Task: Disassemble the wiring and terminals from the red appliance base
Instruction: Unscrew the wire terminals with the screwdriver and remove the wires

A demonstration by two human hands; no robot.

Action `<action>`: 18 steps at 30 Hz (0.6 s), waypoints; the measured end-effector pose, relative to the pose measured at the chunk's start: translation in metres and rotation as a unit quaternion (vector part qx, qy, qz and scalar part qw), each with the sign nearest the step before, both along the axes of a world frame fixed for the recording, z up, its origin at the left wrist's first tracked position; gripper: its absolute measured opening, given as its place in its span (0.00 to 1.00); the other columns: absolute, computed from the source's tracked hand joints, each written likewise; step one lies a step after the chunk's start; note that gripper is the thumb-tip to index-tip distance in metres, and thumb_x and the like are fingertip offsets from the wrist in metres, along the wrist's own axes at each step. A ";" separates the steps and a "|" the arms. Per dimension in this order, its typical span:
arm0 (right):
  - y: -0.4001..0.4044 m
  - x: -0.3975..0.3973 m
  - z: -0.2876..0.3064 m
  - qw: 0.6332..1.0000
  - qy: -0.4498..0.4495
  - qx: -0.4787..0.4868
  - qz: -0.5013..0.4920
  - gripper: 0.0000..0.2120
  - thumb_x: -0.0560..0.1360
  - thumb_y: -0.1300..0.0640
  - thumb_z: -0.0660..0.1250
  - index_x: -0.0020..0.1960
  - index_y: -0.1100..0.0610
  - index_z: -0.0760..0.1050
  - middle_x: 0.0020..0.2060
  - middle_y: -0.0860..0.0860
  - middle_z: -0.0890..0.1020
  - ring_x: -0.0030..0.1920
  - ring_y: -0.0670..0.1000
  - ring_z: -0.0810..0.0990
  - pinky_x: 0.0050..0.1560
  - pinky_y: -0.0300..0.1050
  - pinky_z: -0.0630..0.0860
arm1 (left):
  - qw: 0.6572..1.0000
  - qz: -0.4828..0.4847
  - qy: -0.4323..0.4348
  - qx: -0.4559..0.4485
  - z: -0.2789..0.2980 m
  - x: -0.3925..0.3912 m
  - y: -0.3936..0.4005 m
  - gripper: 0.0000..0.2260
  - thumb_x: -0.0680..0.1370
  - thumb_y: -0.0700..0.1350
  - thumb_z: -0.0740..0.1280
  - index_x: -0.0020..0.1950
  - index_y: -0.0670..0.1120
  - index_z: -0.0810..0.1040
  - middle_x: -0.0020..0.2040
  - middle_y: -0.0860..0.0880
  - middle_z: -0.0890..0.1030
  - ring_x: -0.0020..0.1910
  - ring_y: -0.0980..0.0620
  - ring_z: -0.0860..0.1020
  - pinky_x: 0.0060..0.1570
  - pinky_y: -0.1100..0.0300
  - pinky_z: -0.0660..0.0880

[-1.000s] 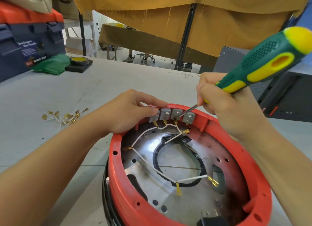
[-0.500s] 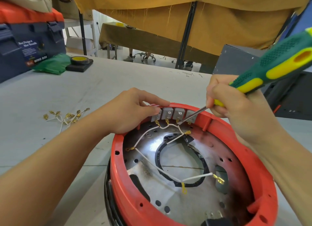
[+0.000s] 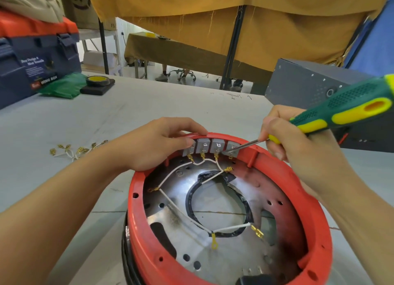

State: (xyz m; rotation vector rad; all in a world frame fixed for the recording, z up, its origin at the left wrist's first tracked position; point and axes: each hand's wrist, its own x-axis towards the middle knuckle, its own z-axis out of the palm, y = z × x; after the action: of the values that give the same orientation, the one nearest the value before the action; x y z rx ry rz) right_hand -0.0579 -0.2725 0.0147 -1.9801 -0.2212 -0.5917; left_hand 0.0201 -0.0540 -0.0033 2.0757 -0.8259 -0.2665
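Red appliance base [image 3: 147, 238]: on table, directly below both hands. Terminal row [image 3: 210, 146]: along far rim, axis left-right; left hand [image 3: 155, 144] grips the rim at its left end. Right hand [image 3: 292, 139], nearer the rightmost terminal, grips screwdriver [image 3: 341, 108], tip touching it.

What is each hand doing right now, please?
Left hand: grips the rim of the red base beside the grey terminal blocks.
Right hand: holds the screwdriver.
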 end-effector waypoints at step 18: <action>-0.017 0.001 -0.007 0.996 0.029 0.077 0.030 0.12 0.69 0.55 0.61 0.29 0.57 0.73 0.18 0.53 0.70 0.23 0.50 0.66 0.25 0.36 0.66 | 0.983 0.014 -0.095 0.153 0.018 0.003 -0.040 0.12 0.80 0.45 0.61 0.61 0.56 0.77 0.56 0.57 0.80 0.54 0.57 0.77 0.58 0.61 0.70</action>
State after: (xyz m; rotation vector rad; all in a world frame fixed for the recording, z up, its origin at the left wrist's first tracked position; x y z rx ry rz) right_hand -0.0569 -0.2890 0.0074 -1.8317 -0.1934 -0.4976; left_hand 0.0236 -0.0941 0.0146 2.4286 -0.9154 -0.1908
